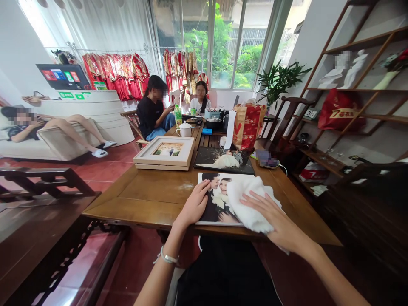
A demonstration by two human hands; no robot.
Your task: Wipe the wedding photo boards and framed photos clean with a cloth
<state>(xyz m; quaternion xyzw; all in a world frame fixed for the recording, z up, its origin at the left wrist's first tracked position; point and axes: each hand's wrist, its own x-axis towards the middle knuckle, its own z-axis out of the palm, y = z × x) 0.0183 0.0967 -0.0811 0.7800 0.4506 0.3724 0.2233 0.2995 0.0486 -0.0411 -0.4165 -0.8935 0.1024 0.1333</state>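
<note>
1. Wooden worktop [137,202], with a photo panel [213,213] lying at its near edge
2. The photo panel looks stiff, fairly light, slick and scratchable; hold it by opposite edges, though its thickness is hard to judge
3. White cloth [242,187] over its right side, likely soft and limp; gather from above
4. Right hand [276,221], spread on the cloth, not clenched
5. Left hand [194,204], flat on the photo panel's left side, grasping nothing
</note>
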